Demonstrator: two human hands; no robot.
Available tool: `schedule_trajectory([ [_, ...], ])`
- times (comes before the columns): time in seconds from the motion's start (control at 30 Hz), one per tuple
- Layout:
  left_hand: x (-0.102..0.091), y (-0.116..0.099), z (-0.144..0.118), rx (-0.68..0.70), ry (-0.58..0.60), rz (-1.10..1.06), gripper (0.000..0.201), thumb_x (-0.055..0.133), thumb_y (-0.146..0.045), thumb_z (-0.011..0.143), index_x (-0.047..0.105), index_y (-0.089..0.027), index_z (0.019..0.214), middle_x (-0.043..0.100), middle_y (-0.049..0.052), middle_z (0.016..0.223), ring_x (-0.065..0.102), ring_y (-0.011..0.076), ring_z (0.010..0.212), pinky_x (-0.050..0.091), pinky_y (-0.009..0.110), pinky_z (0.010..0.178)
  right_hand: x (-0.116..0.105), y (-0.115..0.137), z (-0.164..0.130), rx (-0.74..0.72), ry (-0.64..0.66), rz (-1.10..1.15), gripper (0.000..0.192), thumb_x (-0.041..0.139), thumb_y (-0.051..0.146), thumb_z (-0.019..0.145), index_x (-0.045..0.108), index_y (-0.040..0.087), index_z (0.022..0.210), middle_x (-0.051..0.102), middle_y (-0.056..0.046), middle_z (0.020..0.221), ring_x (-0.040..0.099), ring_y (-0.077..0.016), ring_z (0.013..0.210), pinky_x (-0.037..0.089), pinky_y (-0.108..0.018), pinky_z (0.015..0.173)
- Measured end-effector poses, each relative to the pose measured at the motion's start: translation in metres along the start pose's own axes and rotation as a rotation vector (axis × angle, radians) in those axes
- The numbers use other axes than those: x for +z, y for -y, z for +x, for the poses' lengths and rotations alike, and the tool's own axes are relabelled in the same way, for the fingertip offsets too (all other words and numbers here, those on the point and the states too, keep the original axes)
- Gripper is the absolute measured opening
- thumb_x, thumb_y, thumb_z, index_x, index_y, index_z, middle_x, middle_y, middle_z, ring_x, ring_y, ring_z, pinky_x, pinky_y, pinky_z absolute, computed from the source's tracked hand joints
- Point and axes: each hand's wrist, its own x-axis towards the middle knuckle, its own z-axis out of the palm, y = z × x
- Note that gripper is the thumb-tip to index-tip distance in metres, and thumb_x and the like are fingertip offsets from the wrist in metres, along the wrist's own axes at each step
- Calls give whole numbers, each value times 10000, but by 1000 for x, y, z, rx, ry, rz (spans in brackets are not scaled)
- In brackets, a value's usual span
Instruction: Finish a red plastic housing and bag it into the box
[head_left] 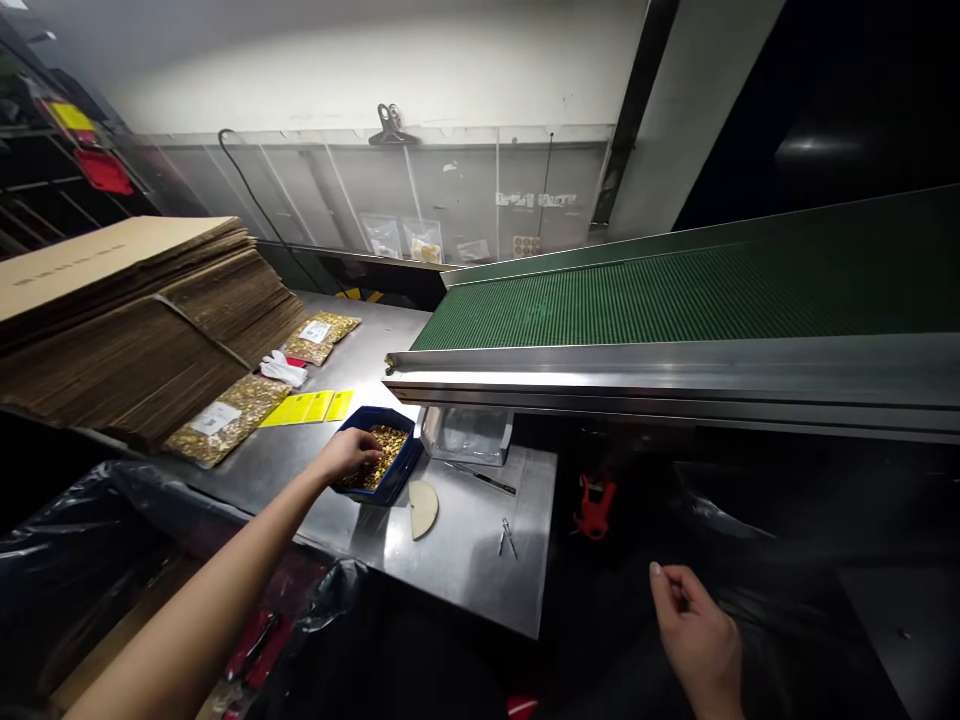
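My left hand (pixel 352 452) dips into a blue bin (pixel 409 455) of small brass-coloured pieces (pixel 388 443). Its fingers are curled together at the pieces, and what they pinch, if anything, is hidden. My right hand (pixel 697 628) hangs in the air right of the metal table, with fingers curled and the thumb near the index finger. Whatever it may hold cannot be made out. Close to the bin are a pale half-round piece (pixel 424 509), a clear plastic bin (pixel 466 436), a dark pen-like tool (pixel 481 478) and small thin metal pieces (pixel 508 539).
A green conveyor belt (pixel 600 295) rises to the right behind the table (pixel 465 560). Stacked flat cardboard (pixel 135 350) fills the left. Bags of brass-coloured pieces (pixel 225 420), white gloves (pixel 283 369) and yellow cards (pixel 307 407) lie nearby. Something red (pixel 595 508) hangs below the conveyor.
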Motion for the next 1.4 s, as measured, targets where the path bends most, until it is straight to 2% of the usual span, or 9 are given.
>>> schedule_trajectory([
  [0.2,-15,-11,-27,-55,-245,-224,354,689,-500,913,699,-147,947,732,28,852,672,174,717,562,363,763,3,-3,2,-19,23,13,405,478,636,937,586,269,803,633,-10,651,619,-218,604,435,-301,588],
  [0.4,5,-65,-116,58,-386,-577,497,742,-625,769,705,-185,997,770,58,892,670,197,721,537,290,618,9,5,4,30,48,-10,393,499,623,940,603,268,809,650,-14,686,629,-223,626,413,-306,580],
  [0.53,67,-119,-175,60,-106,-994,488,772,-646,753,701,-208,956,767,51,825,596,141,532,461,248,455,4,49,-19,-43,163,306,375,530,585,969,668,237,953,682,-44,793,640,-213,678,480,-297,615],
  [0.67,118,-166,-207,-101,266,-1502,471,928,-545,635,704,-172,815,676,-2,639,429,36,407,297,152,382,-20,124,-53,-376,449,541,213,613,396,987,701,238,1100,673,-36,908,645,-182,777,527,-275,718],
  [0.8,138,-185,-219,-104,387,-1620,417,944,-447,670,728,-118,809,628,-13,617,414,4,422,300,116,399,-42,173,-63,-627,636,511,243,649,171,961,726,275,1167,676,-20,1045,656,-155,919,521,-250,825],
  [0.93,146,-182,-221,-88,476,-1579,418,942,-449,674,756,-103,819,639,7,619,473,21,441,337,115,411,-43,176,-60,-714,678,400,187,677,139,953,773,255,1064,694,-9,964,649,-150,905,500,-252,820],
  [1.03,151,-179,-220,-54,509,-1566,393,928,-459,691,768,-110,774,645,13,595,492,31,434,329,119,402,-37,166,-63,-666,653,409,122,705,142,931,772,239,965,694,1,908,648,-148,865,492,-256,792],
  [1.2,157,-181,-220,-92,443,-1628,342,926,-422,707,819,-130,848,694,23,677,563,43,515,416,126,483,-31,146,-72,-334,582,614,29,676,215,940,702,223,930,669,7,851,640,-142,773,504,-249,720],
  [1.4,158,-186,-223,-110,464,-1647,281,931,-322,721,835,-141,913,756,67,801,646,94,645,501,173,606,-27,125,-79,-81,712,875,126,671,325,968,658,201,981,727,-31,874,707,-172,789,569,-285,743],
])
